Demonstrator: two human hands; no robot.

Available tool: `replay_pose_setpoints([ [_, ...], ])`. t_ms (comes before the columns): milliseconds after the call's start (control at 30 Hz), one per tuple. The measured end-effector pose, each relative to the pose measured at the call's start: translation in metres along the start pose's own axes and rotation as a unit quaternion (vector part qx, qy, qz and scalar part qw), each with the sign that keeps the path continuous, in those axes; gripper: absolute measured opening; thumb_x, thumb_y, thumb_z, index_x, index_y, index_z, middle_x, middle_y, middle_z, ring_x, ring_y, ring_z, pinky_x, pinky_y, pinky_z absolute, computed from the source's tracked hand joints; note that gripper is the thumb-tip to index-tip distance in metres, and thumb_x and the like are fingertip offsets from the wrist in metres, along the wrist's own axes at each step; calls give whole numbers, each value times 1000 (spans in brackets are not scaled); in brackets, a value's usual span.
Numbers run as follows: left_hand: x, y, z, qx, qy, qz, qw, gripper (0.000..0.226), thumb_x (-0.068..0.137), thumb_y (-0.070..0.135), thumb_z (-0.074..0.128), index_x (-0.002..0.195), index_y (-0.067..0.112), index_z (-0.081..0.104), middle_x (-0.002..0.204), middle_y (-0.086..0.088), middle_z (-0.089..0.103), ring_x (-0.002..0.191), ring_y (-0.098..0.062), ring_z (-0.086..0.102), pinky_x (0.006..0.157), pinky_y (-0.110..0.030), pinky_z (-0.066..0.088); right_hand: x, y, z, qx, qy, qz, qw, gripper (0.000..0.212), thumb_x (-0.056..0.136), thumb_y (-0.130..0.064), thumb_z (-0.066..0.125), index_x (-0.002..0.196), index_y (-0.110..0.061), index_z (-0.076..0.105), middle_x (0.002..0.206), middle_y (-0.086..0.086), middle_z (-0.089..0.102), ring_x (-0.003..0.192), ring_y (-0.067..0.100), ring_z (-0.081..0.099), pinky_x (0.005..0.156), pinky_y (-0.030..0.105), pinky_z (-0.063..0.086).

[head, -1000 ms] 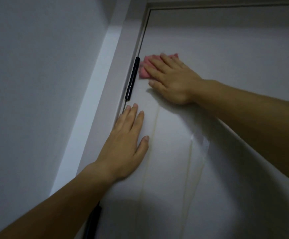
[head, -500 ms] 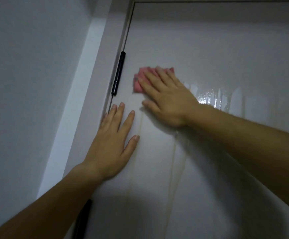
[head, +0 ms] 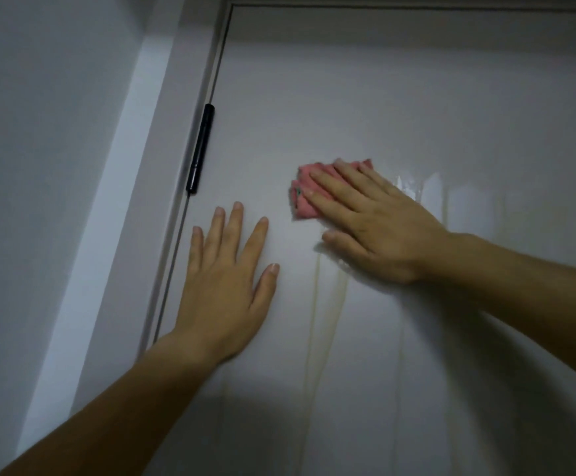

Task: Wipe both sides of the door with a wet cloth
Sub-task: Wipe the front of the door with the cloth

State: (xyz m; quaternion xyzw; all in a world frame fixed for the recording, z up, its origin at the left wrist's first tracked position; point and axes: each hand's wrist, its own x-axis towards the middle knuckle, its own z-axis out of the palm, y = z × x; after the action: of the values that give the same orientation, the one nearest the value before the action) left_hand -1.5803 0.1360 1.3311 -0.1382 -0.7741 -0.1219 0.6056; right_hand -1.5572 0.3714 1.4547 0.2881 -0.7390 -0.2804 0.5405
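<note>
- Your right hand (head: 376,228) has carried the pink cloth (head: 305,197) away from the black hinge (head: 200,149). A second ago the cloth sat right beside the hinge. Now it lies well out on the door (head: 417,97), about level with the hinge's lower end.
- The grip of that hand is wide. The fingers lie straight and flat over the cloth, pressing it against the panel rather than curling round it. The cloth shows only past the fingertips, bunched and touching the door.
- Your left hand (head: 226,280) stays flat on the door below the hinge, near the frame (head: 163,187), with its grip wide, fingers spread and holding nothing. It looks like a brace to keep the door from swinging.
- A wet sheen (head: 427,190) now shows just right of the wiping hand, and thin yellowish drips (head: 317,304) run down from under it.
- For the task, this suggests the hinge-side edge near the top has had its pass and the stroke is heading across the panel. The drips below will likely need wiping up.
- Only this side of the door is in view. You cannot tell from here whether the other side is done.
</note>
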Motion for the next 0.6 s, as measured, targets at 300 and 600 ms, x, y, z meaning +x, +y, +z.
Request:
replay_pose_setpoints([
  [300, 16, 40, 2, -16, -4, 57, 998, 67, 102, 57, 10, 163, 29, 4, 172, -3, -6, 158, -19, -13, 128, -47, -3, -25, 11, -9, 29, -2, 45, 999, 71, 104, -61, 11, 164, -26, -8, 171, 0, -14, 157, 21, -19, 128, 41, -10],
  [600, 31, 88, 11, -20, 2, 78, 997, 68, 102, 58, 7, 163, 29, 5, 172, -4, -6, 157, -21, -14, 128, -48, -3, -32, 66, -15, 26, 5, 153, 988, 73, 101, -62, 5, 163, -25, -9, 171, 2, -15, 156, 22, -19, 127, 41, -12],
])
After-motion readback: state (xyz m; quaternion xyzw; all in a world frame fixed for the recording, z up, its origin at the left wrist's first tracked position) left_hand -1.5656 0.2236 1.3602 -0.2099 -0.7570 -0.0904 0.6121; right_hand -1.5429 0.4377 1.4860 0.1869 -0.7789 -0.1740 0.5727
